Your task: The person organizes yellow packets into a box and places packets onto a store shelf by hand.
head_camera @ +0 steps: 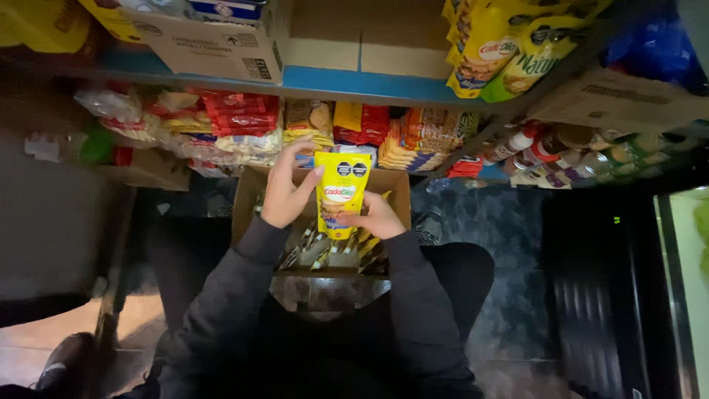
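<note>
Both hands are up in front of the person, and they hold one yellow pouch (pixel 342 193) between them. Left hand (pixel 286 188) grips the pouch at its upper left side, with the fingers curled over the top edge. Right hand (pixel 379 216) holds it low on the right side, fingers wrapped around the bottom part. So both hands are closed on the same pouch.

It stands upright in the air, just above an open cardboard box (pixel 253 193). More pouches of the same kind (pixel 332 250) lie inside that box, packed close together under the hands. The box sits low, between the person's knees, and the dark sleeves (pixel 236 292) reach out over it.

Behind the box is a shelf (pixel 354 83) with a blue edge. Under it lie piles of red and yellow snack packs (pixel 240 118). On top of it sits another cardboard box (pixel 221 44), and big yellow bags (pixel 487 44) hang at the upper right. Jars with white and red lids (pixel 546 151) stand in a row on the right side. The floor is dark and bluish.
</note>
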